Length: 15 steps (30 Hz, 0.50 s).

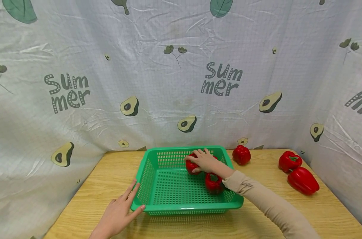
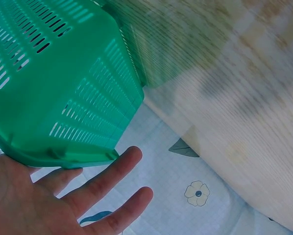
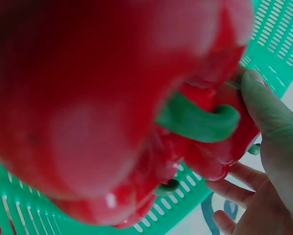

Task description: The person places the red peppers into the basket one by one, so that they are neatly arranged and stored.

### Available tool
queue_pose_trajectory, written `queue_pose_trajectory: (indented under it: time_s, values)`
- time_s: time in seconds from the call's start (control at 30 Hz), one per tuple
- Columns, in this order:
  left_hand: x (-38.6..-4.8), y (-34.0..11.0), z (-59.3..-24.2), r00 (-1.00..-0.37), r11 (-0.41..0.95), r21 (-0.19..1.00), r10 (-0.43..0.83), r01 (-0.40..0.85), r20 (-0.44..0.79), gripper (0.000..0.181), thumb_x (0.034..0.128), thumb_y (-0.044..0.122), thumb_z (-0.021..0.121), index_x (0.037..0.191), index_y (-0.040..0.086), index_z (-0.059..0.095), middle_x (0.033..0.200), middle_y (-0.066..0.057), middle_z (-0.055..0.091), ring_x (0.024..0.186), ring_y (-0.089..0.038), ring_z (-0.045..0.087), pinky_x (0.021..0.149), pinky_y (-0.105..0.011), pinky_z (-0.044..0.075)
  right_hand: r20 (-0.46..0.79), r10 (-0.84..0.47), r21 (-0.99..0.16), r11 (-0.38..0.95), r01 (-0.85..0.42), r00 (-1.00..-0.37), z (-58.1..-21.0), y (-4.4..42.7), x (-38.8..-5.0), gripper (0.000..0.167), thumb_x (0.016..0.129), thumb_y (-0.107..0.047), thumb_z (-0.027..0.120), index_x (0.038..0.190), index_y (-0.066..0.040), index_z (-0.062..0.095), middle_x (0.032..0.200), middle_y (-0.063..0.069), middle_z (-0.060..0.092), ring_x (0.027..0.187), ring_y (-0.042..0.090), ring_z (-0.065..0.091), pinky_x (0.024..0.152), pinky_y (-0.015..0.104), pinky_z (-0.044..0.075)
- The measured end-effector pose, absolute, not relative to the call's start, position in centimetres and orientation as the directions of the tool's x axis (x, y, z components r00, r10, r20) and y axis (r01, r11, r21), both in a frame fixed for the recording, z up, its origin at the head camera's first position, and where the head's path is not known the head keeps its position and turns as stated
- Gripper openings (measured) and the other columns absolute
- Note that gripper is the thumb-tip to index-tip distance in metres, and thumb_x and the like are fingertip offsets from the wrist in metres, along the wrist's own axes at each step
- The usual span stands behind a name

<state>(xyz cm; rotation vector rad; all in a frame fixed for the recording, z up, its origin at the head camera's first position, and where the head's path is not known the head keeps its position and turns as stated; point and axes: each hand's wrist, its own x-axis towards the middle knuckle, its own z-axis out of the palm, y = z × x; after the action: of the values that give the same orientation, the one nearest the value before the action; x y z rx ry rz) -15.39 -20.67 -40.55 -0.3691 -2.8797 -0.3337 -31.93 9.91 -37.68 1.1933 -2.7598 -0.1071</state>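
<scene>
A green plastic basket [image 1: 181, 208] with slotted walls stands on the table and holds several red bell peppers. Over its right half reaches my right hand [image 1: 203, 162], fingers and thumb curled around one red bell pepper [image 1: 190, 165]. Closer to the front, under my wrist, lies another bell pepper [image 1: 214, 187], whose blurred red side fills much of the right wrist view. A further pepper behind my hand is mostly hidden. My left hand [image 1: 118, 210] touches the basket's front left corner with its fingers extended; in the left wrist view the fingers spread beneath the green rim [image 2: 63, 161].
Right of the basket, a single bell pepper [image 1: 241, 155] lies at the back of the wooden table [image 1: 258, 205]. Two more peppers, one upright [image 1: 289, 161] and one on its side [image 1: 303, 181], touch near the right edge. A printed cloth [image 1: 157, 83] hangs behind the table.
</scene>
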Motion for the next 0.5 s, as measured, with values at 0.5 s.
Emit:
queue_pose_trajectory:
  time_s: [0.5]
  values:
    - [-15.3, -20.5, -40.4, -0.947, 0.941, 0.207, 0.218, 0.268, 0.234, 0.069, 0.0849, 0.051, 0.05, 0.139, 0.01, 0.033, 0.146, -0.005, 0.028, 0.098, -0.029, 0.059, 0.069, -0.047, 0.046, 0.087, -0.752, 0.166, 0.658, -0.734, -0.654, -39.6, 9.9, -32.8, 0.044, 0.081, -0.043, 0.058, 0.123, -0.033, 0.047, 0.119, 0.005, 0.049, 0.107, 0.025, 0.046, 0.091, 0.053, 0.033]
